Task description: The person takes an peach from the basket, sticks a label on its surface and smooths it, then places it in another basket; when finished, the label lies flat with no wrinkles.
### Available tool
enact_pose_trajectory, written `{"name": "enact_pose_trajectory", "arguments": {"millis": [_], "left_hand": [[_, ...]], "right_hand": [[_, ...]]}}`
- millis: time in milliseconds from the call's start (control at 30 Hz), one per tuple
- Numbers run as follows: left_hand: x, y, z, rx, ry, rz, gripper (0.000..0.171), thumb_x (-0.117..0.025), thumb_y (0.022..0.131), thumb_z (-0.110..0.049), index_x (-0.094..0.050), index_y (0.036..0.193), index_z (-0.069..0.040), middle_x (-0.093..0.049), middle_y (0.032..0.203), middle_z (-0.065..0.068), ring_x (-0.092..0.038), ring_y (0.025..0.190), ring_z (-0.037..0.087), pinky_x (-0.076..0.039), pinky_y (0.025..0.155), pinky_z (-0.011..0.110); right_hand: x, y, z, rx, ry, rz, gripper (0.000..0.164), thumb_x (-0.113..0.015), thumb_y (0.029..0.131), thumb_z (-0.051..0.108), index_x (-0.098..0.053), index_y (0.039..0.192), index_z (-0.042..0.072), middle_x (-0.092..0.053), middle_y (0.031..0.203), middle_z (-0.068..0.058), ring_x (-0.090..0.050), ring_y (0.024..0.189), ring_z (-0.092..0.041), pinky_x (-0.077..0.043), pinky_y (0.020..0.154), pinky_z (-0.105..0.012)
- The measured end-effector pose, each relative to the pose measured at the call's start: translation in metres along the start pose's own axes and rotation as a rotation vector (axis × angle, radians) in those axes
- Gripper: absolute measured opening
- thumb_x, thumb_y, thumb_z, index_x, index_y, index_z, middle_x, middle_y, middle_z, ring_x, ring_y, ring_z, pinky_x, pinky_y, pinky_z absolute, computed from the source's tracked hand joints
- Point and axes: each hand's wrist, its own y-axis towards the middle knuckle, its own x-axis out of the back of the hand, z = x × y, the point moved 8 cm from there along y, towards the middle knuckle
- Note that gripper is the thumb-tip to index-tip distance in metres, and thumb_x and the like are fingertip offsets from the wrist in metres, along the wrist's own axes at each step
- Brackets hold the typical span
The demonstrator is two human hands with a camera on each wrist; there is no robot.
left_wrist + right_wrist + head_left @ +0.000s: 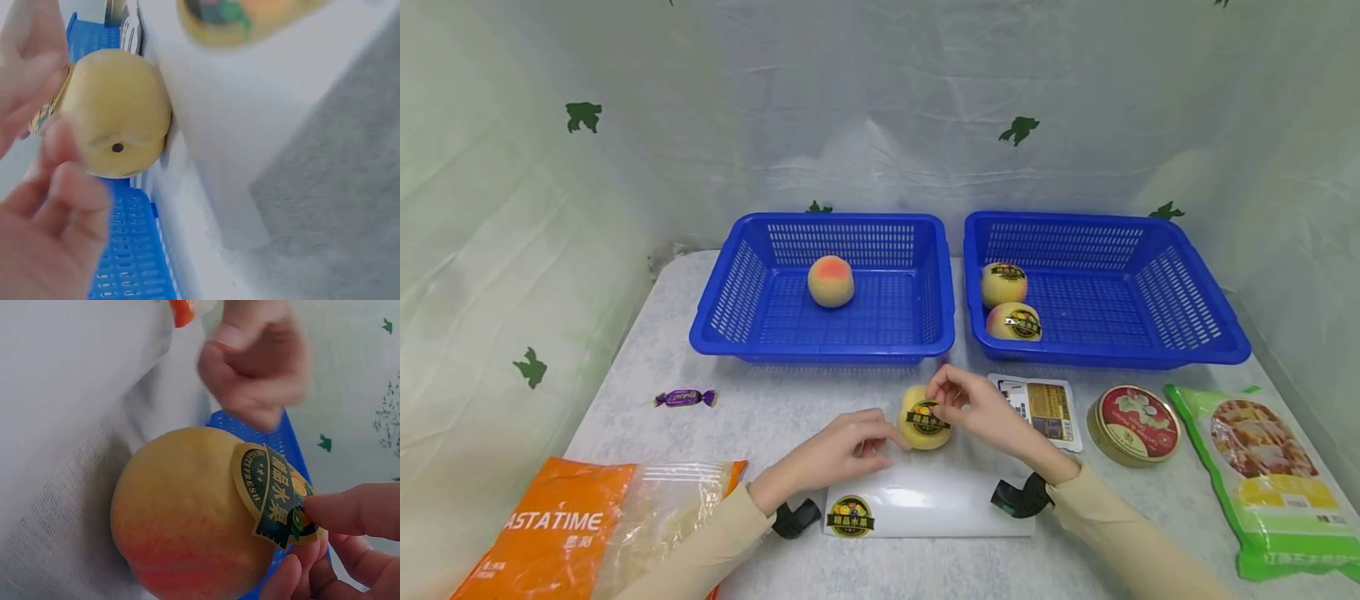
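A yellow peach (916, 441) with a red blush stands on the table in front of the baskets. On its near side lies a black-and-gold fruit sticker (265, 494), its outer edge standing off the skin in the right wrist view. My right hand (977, 410) pinches that edge between thumb and fingers. My left hand (844, 446) is at the peach's left, fingers loosely bent and holding nothing, index fingertip right by the fruit. A white backing sheet (940, 504) with one more sticker (850, 517) lies below both hands.
Behind stand two blue baskets: the left basket (820, 348) holds one peach (831, 282), the right basket (1105, 354) two stickered peaches (1004, 287). Around lie a purple candy (685, 397), an orange bag (557, 529), a flat packet (1054, 412), a round tin (1135, 425) and a green bag (1277, 483).
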Motion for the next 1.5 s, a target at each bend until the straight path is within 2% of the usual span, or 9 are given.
{"name": "enact_pose_trajectory", "arguments": {"millis": [167,300,400,567,733,900,1033,1200,1500], "left_hand": [[0.016,0.012,0.003,-0.01,-0.078,-0.181,0.023,-0.064,0.084,-0.017,-0.063,0.107,-0.018,-0.046,0.097,0.002,-0.049,0.086,0.017,-0.046,0.072,0.028],[0.016,0.026,0.009,0.016,-0.139,-0.268,0.022,-0.066,0.082,-0.017,-0.062,0.103,-0.016,-0.044,0.114,0.002,-0.043,0.106,0.018,-0.039,0.09,0.037],[0.014,0.036,0.011,0.019,-0.166,-0.303,0.017,-0.068,0.081,-0.015,-0.061,0.096,-0.014,-0.046,0.117,0.005,-0.042,0.109,0.016,-0.034,0.094,0.04],[0.016,0.04,0.004,0.02,-0.19,-0.317,0.012,-0.067,0.081,-0.014,-0.059,0.09,-0.013,-0.049,0.109,0.001,-0.045,0.105,0.015,-0.035,0.092,0.038],[0.008,0.042,0.024,0.073,-0.285,-0.294,0.011,-0.068,0.081,-0.019,-0.061,0.09,-0.016,-0.048,0.11,-0.002,-0.043,0.108,0.014,-0.032,0.095,0.039],[0.008,0.045,0.031,0.157,-0.44,-0.266,0.013,-0.069,0.078,-0.008,-0.064,0.09,-0.005,-0.048,0.112,0.01,-0.042,0.108,0.021,-0.032,0.095,0.041],[0.012,0.046,0.022,0.211,-0.517,-0.245,0.013,-0.066,0.079,-0.002,-0.062,0.09,0.004,-0.047,0.114,0.02,-0.04,0.108,0.025,-0.031,0.095,0.044],[0.015,0.047,0.012,0.228,-0.52,-0.232,0.012,-0.061,0.082,-0.002,-0.062,0.091,0.006,-0.045,0.115,0.022,-0.04,0.108,0.024,-0.031,0.094,0.046],[0.015,0.048,0.011,0.194,-0.525,-0.294,0.01,-0.062,0.08,0.001,-0.061,0.088,0.006,-0.049,0.109,0.018,-0.042,0.104,0.023,-0.035,0.091,0.044]], "right_hand": [[0.001,0.002,0.001,0.038,-0.072,-0.025,0.016,-0.062,0.079,-0.002,-0.056,0.089,0.01,-0.055,0.079,0.001,-0.051,0.072,-0.014,-0.045,0.063,-0.026],[0.0,0.002,0.002,0.068,-0.12,-0.045,0.017,-0.063,0.079,-0.002,-0.056,0.09,0.009,-0.055,0.079,0.001,-0.051,0.071,-0.013,-0.046,0.062,-0.026],[0.0,0.002,0.003,0.078,-0.15,-0.056,0.018,-0.063,0.079,-0.002,-0.056,0.09,0.009,-0.054,0.08,0.001,-0.051,0.071,-0.012,-0.046,0.061,-0.025],[-0.001,0.002,0.003,0.073,-0.164,-0.072,0.019,-0.065,0.078,-0.002,-0.055,0.092,0.008,-0.054,0.081,0.001,-0.052,0.072,-0.012,-0.046,0.062,-0.025],[0.003,-0.001,0.0,0.082,-0.163,-0.147,0.023,-0.068,0.076,-0.003,-0.054,0.092,0.007,-0.053,0.087,-0.002,-0.052,0.073,-0.013,-0.047,0.064,-0.025],[0.007,-0.002,-0.002,0.088,-0.158,-0.211,0.025,-0.071,0.073,-0.002,-0.054,0.088,0.008,-0.048,0.091,-0.005,-0.052,0.08,-0.018,-0.049,0.067,-0.029],[0.005,0.0,-0.017,0.027,-0.022,-0.148,0.023,-0.069,0.077,0.002,-0.053,0.093,0.005,-0.052,0.099,-0.008,-0.054,0.095,-0.025,-0.048,0.078,-0.037],[0.002,0.0,-0.032,-0.085,0.183,-0.058,0.019,-0.064,0.082,0.003,-0.052,0.096,0.001,-0.055,0.109,-0.013,-0.053,0.105,-0.029,-0.044,0.088,-0.036],[0.002,-0.002,-0.025,-0.229,0.27,-0.046,0.014,-0.06,0.086,0.009,-0.051,0.092,0.0,-0.054,0.114,-0.015,-0.049,0.106,-0.034,-0.043,0.083,-0.04]]}}
